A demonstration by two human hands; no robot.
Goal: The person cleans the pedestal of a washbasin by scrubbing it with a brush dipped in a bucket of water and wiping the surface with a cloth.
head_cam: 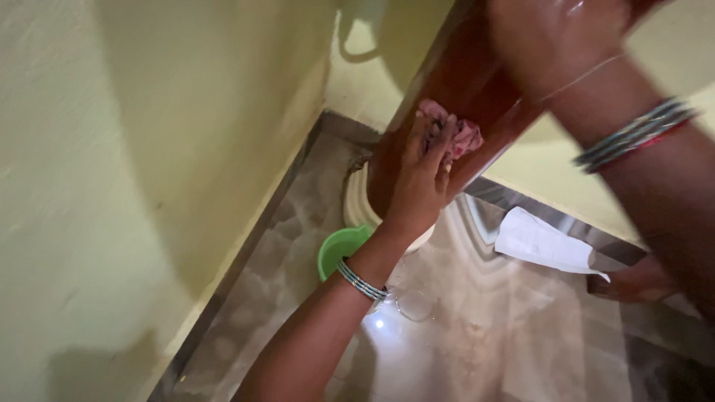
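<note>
Far left of the frame: a pale yellow wall (112, 186), bare, dropping to a dark skirting strip at the floor. Lower centre: a glossy marbled floor (477, 342) with a bright light reflection. Just left of centre, low down: a green plastic bowl (339, 249), partly hidden behind the left forearm with its bangles. Centre: left hand (421, 182) pressed flat against a reddish-brown wooden pillar (454, 82), fingers closed over a crumpled pink cloth (462, 134) held against the wood. Below the hand: the pillar's cream ribbed base (361, 205) on the floor. Pillar surface shiny above the cloth, possibly damp or already rubbed; lower stretch and base not visibly different, so wiping looks partly done at best, though hard to judge from gloss alone. Right of centre, mid-height: a white sheet of paper (540, 242) lying by the wall. Upper right: right hand (555, 33) up against the pillar near the top edge, seemingly bracing it; fingers out of sight, so grip or flat rest cannot be told. Bangles on that wrist too.
</note>
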